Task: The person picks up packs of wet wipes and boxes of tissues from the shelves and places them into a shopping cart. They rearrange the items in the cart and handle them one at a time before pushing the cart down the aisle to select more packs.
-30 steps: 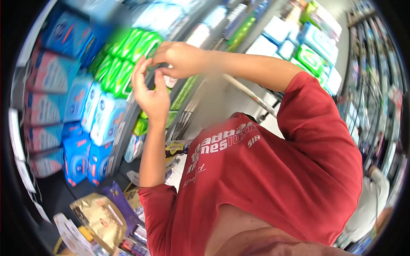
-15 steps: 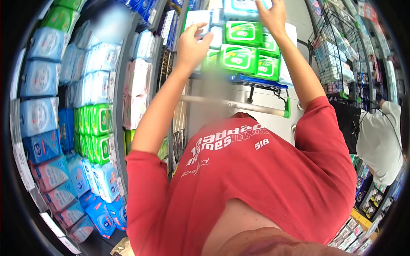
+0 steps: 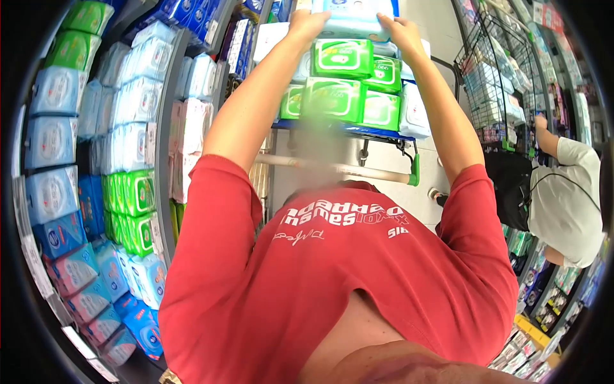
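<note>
A light-blue and white pack of wipes [image 3: 355, 24] is at the top edge of the view, over the far part of the load on a shopping cart. My left hand [image 3: 308, 27] grips its left side, with the fingers partly hidden. On the opposite side my right hand [image 3: 401, 35] has its fingers closed against the pack. Closer to me, several green wipes packs [image 3: 342, 59] are stacked on the cart's blue-edged platform [image 3: 377, 134]. A pale pack [image 3: 414, 110] stands at the stack's right end. The cart's handle [image 3: 368, 171] crosses before my body.
Shelves on the left hold blue packs [image 3: 56, 142], green packs [image 3: 137, 192] and pink packs [image 3: 192, 121]. To the right are a black wire cart [image 3: 495, 83] loaded with packs and a person in a light shirt [image 3: 566, 198]. A blurred patch covers part of the middle.
My left hand has moved up and right from the cart's left side to the blue and white pack. My right hand has shifted onto its right side. The person at right has reached toward the shelf.
</note>
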Demonstrator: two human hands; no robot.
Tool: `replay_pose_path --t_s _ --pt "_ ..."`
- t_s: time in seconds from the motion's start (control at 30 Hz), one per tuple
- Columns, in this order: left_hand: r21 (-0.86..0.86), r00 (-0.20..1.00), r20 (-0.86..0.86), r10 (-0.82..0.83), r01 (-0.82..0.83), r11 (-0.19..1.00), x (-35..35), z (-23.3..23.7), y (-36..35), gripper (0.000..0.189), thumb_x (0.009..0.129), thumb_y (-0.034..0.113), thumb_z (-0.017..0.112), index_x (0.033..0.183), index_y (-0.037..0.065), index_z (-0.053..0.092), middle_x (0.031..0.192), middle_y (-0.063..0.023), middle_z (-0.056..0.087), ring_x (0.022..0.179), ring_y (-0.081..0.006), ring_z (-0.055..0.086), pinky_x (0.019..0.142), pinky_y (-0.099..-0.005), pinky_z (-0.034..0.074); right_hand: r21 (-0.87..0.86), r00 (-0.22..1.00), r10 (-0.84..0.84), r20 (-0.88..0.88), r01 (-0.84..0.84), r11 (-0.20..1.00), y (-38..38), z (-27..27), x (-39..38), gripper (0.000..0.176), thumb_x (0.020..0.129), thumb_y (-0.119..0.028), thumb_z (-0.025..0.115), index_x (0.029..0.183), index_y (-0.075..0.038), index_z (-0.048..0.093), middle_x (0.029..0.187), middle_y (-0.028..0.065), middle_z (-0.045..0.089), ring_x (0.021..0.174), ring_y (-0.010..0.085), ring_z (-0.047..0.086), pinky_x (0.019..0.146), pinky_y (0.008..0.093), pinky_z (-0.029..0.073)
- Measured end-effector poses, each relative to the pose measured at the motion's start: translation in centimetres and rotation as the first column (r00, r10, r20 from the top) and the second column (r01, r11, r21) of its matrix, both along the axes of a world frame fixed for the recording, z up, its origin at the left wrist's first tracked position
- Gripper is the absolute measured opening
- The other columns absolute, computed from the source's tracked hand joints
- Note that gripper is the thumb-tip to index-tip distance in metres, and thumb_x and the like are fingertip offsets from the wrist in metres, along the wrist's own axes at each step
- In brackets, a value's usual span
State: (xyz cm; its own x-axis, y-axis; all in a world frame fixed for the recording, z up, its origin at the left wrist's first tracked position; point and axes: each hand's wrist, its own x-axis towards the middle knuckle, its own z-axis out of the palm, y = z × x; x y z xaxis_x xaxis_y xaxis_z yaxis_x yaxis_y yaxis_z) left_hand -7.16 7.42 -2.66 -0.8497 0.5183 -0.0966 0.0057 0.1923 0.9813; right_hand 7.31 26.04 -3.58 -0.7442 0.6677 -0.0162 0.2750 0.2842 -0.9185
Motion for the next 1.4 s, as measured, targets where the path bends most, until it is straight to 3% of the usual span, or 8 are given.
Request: replay_pose_path --t_s 0.2,0.33,0.37,0.47,0.7,0.8,1.0,1.4 --pt "0.201 0.998 -0.06 -0.004 0.016 0.98 1.2 6.6 -3.3 0.048 0.077 0.013 0.065 0.118 -0.007 0.05 0.099 -0.0165 0.065 0.08 -0.0238 0.065 0.065 -0.0337 0.053 -0.003 0.973 -0.054 -0.224 0.054 0.999 -3.9 6.9 0.5 0.087 0.07 -0.043 0.081 0.13 0.011 0.048 0.112 0.018 0.062 0.089 0.0218 0.06 0.076 0.0308 0.049" --pt "0.441 0.914 -0.271 0.301 -0.16 0.883 0.7 7.8 -8.7 0.053 0.067 0.023 0.085 0.102 -0.006 0.058 0.092 -0.0128 0.065 0.073 -0.0199 0.063 0.062 -0.033 0.053 -0.139 0.899 0.068 -0.433 -0.141 0.98 -9.8 10.5 -1.2 0.046 0.091 -0.013 0.06 0.132 0.006 0.049 0.121 0.0169 0.059 0.114 0.0247 0.057 0.088 0.0363 0.052" --pt "0.364 0.789 -0.422 0.447 -0.304 0.88 0.4 7.6 -10.7 0.071 0.056 0.023 0.091 0.108 -0.006 0.053 0.094 -0.0135 0.064 0.07 -0.02 0.063 0.058 -0.0308 0.054 -0.114 0.844 0.181 -0.505 -0.273 0.955 -10.5 10.0 -2.2 0.067 0.081 -0.021 0.074 0.131 0.011 0.042 0.118 0.021 0.056 0.106 0.0244 0.06 0.089 0.0329 0.05" --pt "0.269 0.705 -0.426 0.567 -0.499 0.824 5.1 10.5 -21.0 0.086 0.056 0.029 0.089 0.121 -0.008 0.047 0.101 -0.0187 0.064 0.094 -0.027 0.063 0.089 -0.0355 0.049 -0.145 0.751 0.37 -0.547 -0.52 0.842 -19.9 12.8 -3.6 0.05 0.081 -0.008 0.073 0.121 0.01 0.048 0.119 0.0169 0.056 0.107 0.0209 0.059 0.09 0.033 0.049" --pt "0.224 0.426 -0.523 0.738 -0.767 0.601 17.2 12.6 -42.8 0.06 0.072 0.015 0.08 0.121 -0.005 0.051 0.108 -0.0152 0.064 0.096 -0.0215 0.064 0.086 -0.0338 0.051 0.065 0.312 0.804 -0.506 -0.916 0.396 -40.1 12.6 -5.2 0.055 0.081 -0.005 0.074 0.124 0.008 0.041 0.116 0.0177 0.057 0.107 0.0222 0.058 0.093 0.0329 0.046" --pt "0.245 0.311 -0.555 0.772 -0.825 0.509 22.8 14.0 -49.9 0.066 0.07 0.015 0.076 0.125 -0.007 0.047 0.12 -0.0267 0.057 0.112 -0.0365 0.058 0.097 -0.039 0.045 0.047 0.115 0.804 -0.583 -0.984 0.174 -49.1 13.2 -3.2 0.065 0.076 -0.006 0.078 0.127 0.008 0.039 0.12 0.0202 0.055 0.112 0.0258 0.057 0.096 0.0348 0.046" --pt "0.292 0.038 -0.576 0.816 -0.924 0.249 28.7 14.0 -59.2 0.061 0.075 0.006 0.077 0.125 -0.005 0.044 0.113 -0.0169 0.06 0.102 -0.0204 0.061 0.086 -0.0311 0.051 0.197 -0.079 0.836 -0.543 -0.98 0.036 -63.6 13.6 -1.4 0.069 0.078 -0.006 0.077 0.128 0.01 0.032 0.117 0.0205 0.058 0.112 0.0251 0.056 0.094 0.0347 0.047" --pt "0.161 -0.181 -0.729 0.66 -0.983 -0.092 28.0 12.1 -65.5 0.072 0.076 0.004 0.07 0.137 -0.006 0.033 0.119 -0.0262 0.058 0.108 -0.0342 0.061 0.091 -0.0386 0.048 0.306 -0.119 0.833 -0.54 -0.95 0.063 -74.6 10.4 -3.3 0.079 0.07 -0.024 0.085 0.124 0.007 0.037 0.117 0.0265 0.059 0.106 0.028 0.062 0.091 0.0356 0.049"
